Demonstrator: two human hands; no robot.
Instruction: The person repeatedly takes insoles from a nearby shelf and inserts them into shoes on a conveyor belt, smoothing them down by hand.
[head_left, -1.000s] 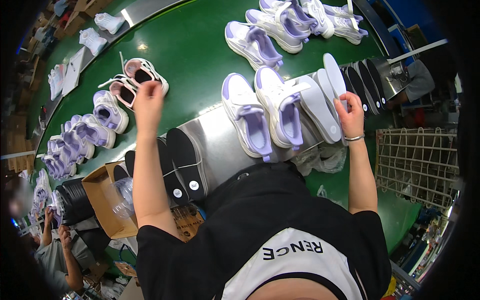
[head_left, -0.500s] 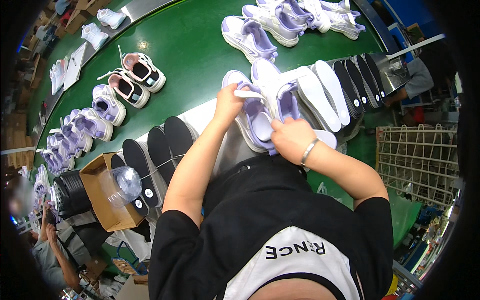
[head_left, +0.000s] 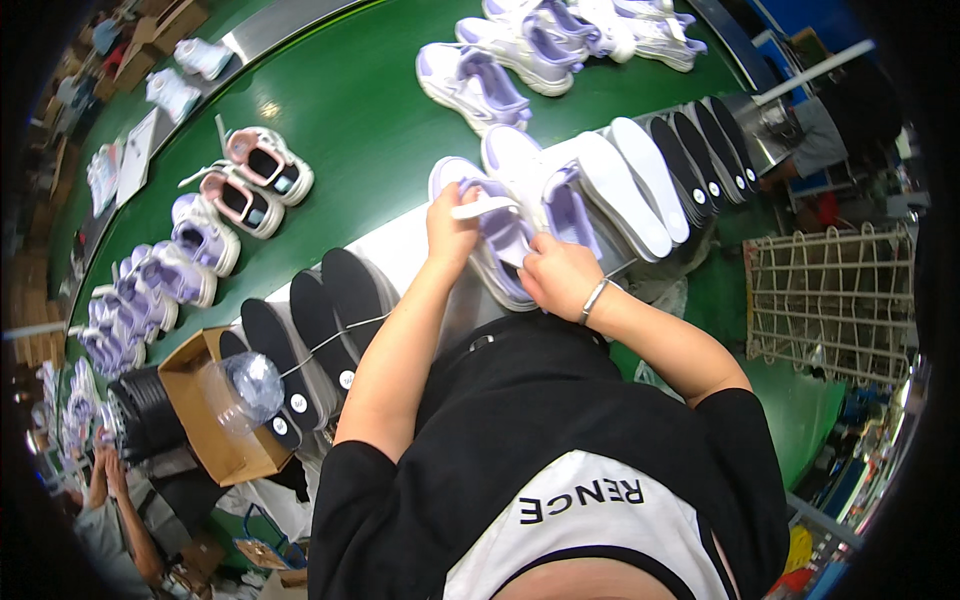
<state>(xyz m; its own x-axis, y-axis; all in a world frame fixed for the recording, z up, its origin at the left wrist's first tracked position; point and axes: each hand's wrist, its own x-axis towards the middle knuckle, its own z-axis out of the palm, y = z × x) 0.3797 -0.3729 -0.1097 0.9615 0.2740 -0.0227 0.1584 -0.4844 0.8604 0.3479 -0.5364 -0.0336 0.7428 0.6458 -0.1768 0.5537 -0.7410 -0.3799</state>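
My left hand (head_left: 452,230) is closed round the upper of a white and lavender sneaker (head_left: 488,278), beside its raised white strap (head_left: 484,207). A pale insole (head_left: 509,243) lies partly inside that sneaker's opening. My right hand (head_left: 560,277) grips the insole's heel end, its fingertips down in the opening and partly hidden. The matching sneaker (head_left: 514,157) sits against the first on its right, toe pointing away from me, with its lavender lining in view.
White insoles (head_left: 640,180) and black insoles (head_left: 725,150) stand in rows to the right. More black insoles (head_left: 275,345) lie left, beside a cardboard box (head_left: 200,400) with clear plastic. Several sneakers (head_left: 470,85) line the green conveyor (head_left: 350,120). A wire rack (head_left: 830,300) stands right; a co-worker (head_left: 125,520) is lower left.
The insole has gone deeper into the left sneaker, with my right hand moving left and down along with it. My left hand keeps its hold. The whole view has shifted slightly.
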